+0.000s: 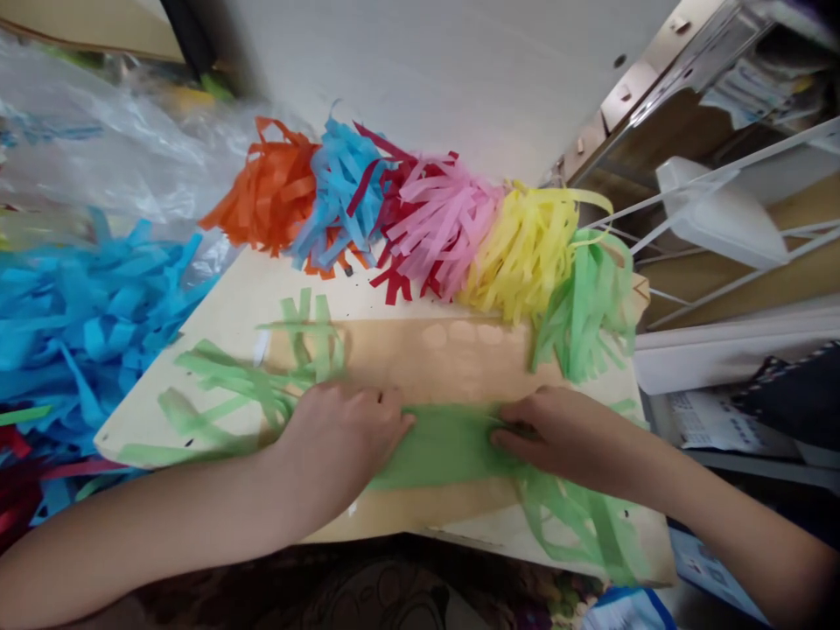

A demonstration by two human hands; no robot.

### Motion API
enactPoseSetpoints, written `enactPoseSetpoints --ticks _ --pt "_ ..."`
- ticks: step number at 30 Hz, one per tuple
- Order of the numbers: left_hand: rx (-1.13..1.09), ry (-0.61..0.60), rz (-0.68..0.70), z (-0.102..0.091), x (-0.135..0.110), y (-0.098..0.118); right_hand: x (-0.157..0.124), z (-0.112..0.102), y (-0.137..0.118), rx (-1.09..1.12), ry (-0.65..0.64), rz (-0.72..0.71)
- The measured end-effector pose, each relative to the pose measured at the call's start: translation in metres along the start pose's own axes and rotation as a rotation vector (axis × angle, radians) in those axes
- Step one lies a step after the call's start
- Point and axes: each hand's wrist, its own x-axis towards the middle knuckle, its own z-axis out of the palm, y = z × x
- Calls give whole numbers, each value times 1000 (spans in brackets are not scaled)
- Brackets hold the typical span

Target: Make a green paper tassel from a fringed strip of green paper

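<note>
A green fringed tissue paper sheet (446, 442) lies across a pale wooden board (236, 306), its cut strips spreading out to the left and right. My left hand (341, 433) presses on the sheet's left part with curled fingers. My right hand (557, 429) pinches the sheet's right part, fingers together. Behind them on the board a row of finished tassels runs orange (269, 188), blue (345, 192), dark red, pink (439, 223), yellow (525, 249) and green (587, 302).
A heap of blue fringed paper (85, 306) lies at the left under clear plastic bags (98, 149). Red strips show at the lower left. A white wire rack (735, 219) and shelves stand at the right, a pale wall behind.
</note>
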Motion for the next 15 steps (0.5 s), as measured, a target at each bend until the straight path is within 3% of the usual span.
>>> enactPoseSetpoints --ticks 15 --pt "-34 76 0 3 1 -4 7 -3 7 21 -88 -71"
